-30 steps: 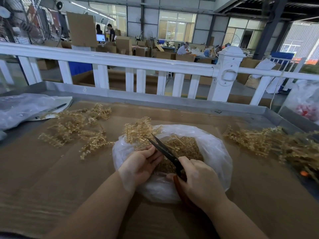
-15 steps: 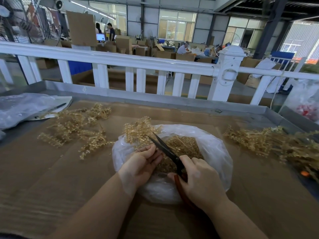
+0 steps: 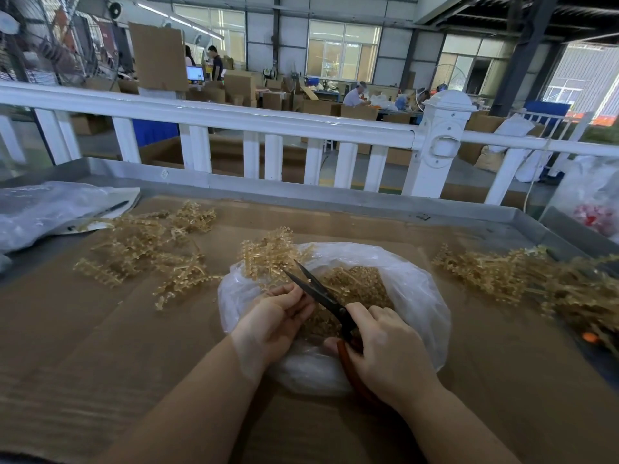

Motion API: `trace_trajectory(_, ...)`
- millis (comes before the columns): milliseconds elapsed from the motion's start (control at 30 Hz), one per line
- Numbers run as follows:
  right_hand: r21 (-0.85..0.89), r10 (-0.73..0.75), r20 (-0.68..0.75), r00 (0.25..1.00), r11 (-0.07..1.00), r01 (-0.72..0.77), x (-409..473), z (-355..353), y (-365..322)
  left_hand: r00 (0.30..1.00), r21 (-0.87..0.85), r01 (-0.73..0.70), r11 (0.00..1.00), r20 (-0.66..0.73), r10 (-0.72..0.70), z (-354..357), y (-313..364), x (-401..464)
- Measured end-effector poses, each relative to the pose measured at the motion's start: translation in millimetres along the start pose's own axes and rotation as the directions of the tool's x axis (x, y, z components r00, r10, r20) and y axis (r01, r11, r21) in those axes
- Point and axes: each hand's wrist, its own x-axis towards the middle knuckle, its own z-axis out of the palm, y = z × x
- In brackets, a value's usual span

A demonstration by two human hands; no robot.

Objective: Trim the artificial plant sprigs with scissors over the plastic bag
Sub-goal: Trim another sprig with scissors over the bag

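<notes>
A clear plastic bag (image 3: pixel 412 296) lies open on the cardboard-covered table, with a heap of tan cuttings (image 3: pixel 358 286) inside it. My left hand (image 3: pixel 274 319) grips a tan artificial sprig (image 3: pixel 268 256) that sticks up over the bag's far left rim. My right hand (image 3: pixel 385 349) holds black scissors (image 3: pixel 318 291) by their red-brown handles. Their blades stand slightly parted and point up-left at the base of the sprig, right by my left fingers.
Loose sprigs (image 3: pixel 144 249) lie in a pile at the left and another pile of sprigs (image 3: pixel 522 279) at the right. A crumpled plastic sheet (image 3: pixel 50 209) sits at the far left. A white railing (image 3: pixel 234 122) runs behind the table's metal rim (image 3: pixel 335 195).
Both hands stay over the bag in almost the same place. The scissor blades have closed a little and shifted slightly along the sprig's base.
</notes>
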Motion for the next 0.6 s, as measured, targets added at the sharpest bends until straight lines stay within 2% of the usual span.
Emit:
trace_trajectory(367, 0.051, -0.029, 0.026, 0.999, 0.998, 0.028, 2.4, -0.6, 0.3, 1.000, 0.011, 0.008, 1.000, 0.001, -0.008, -1.4, 0.5, 1.1)
trace_trajectory(600, 0.022, -0.053, 0.029, 0.998, 0.998, 0.052, 4.0, -1.5, 1.4, 1.000, 0.021, 0.002, 1.000, 0.030, -0.003, -6.7, -1.3, 6.1)
